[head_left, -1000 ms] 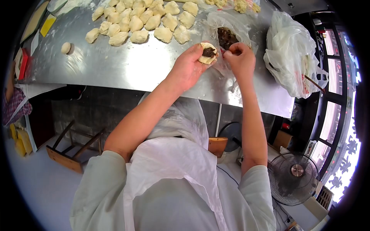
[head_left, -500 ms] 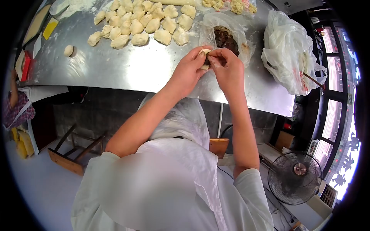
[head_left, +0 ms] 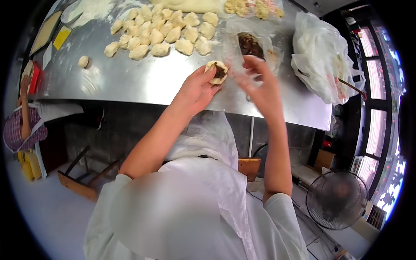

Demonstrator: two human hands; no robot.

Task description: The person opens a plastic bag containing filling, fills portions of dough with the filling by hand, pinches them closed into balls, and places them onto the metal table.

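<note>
A flattened round of dough (head_left: 211, 68) with dark filling (head_left: 219, 72) in its middle rests in my left hand (head_left: 196, 90), the thumb pressed on its near side. My right hand (head_left: 261, 86) is apart from it, fingers spread and slightly blurred, with nothing visible in them. Just beyond that hand lies an opened plastic bag (head_left: 234, 31) holding a dark brown filling mass (head_left: 251, 44). Many dough pieces (head_left: 158, 37) are grouped on the steel table (head_left: 134, 78), and a single round dough ball (head_left: 83, 61) sits off to the left.
A bulging white plastic bag (head_left: 323, 58) stands at the table's right. Flour (head_left: 95, 13), a yellow scraper (head_left: 61, 37) and a red box (head_left: 35, 78) are at left, near another person's arm (head_left: 25, 108). A fan (head_left: 338, 199) stands below right; a wooden stool (head_left: 78, 186) is lower left.
My right hand has come away from the dough and opened. My left hand has moved slightly left and down with the dough, whose dark filling now shows. The other person's arm has shifted.
</note>
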